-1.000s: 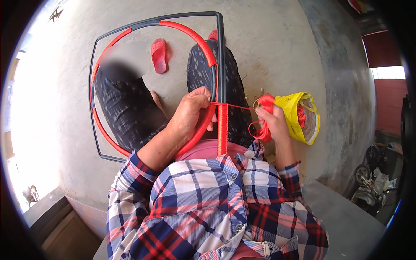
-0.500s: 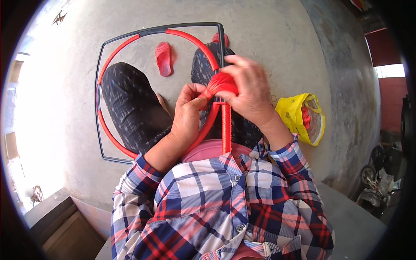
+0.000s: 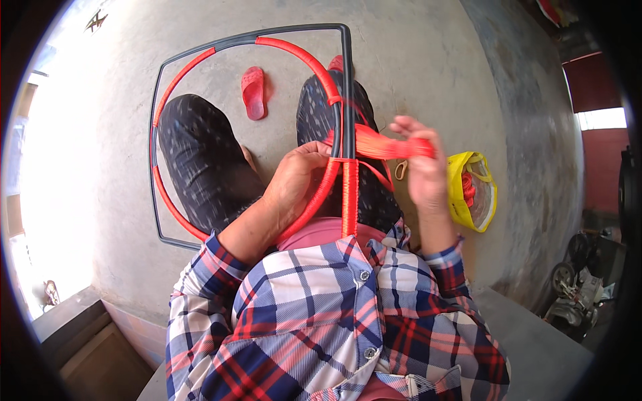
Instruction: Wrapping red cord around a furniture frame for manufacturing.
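A black tubular frame [image 3: 302,29] with an inner ring rests over my lap, and glossy red strip [image 3: 294,51] is wound round parts of the ring. The upright bar [image 3: 350,194] nearest my body is wrapped in red too. At the bare black stretch on the right, my left hand [image 3: 294,175] pinches the ring with closed fingers; its fingertips are partly hidden. Out to the right, my right hand [image 3: 425,175] grips a bundle of red plastic strip [image 3: 384,144] that passes behind the black bars. A loose red strand [image 3: 378,174] hangs below it.
A yellow bag [image 3: 483,220] with red material [image 3: 468,190] inside stands on the concrete floor to the right. One pink slipper [image 3: 253,93] lies between my knees, and another [image 3: 336,63] shows by my right knee. Machine parts [image 3: 580,284] sit far right.
My right hand has moved right and slightly down, drawing the red bundle across to the right of the bars. The left hand has shifted slightly and now holds the ring.
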`<move>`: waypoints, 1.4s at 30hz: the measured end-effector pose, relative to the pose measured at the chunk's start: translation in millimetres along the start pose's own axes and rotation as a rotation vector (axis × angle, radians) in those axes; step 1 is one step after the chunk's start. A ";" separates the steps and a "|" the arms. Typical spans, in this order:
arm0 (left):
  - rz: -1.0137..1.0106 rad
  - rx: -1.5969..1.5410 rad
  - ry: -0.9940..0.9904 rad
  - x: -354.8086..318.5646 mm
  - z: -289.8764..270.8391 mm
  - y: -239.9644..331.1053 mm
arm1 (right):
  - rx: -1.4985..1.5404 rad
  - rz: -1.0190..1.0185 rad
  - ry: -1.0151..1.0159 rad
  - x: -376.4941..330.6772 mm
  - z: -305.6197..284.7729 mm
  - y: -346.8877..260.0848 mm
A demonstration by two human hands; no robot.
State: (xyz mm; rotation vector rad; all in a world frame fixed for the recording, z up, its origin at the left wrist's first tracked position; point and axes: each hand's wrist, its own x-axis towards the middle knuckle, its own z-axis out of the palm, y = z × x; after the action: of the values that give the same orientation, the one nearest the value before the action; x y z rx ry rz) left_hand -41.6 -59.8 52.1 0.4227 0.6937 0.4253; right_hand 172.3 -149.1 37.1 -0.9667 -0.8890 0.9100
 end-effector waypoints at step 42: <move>0.070 0.000 0.081 -0.6 -6.0 -3.3 | 0.123 0.042 0.448 -33.0 -138.0 -92.5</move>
State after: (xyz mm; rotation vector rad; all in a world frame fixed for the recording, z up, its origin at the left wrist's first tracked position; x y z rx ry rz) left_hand -45.3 -61.5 46.6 0.4323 0.7594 0.5104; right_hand 307.1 -244.8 74.3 -1.0316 -0.4296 0.7318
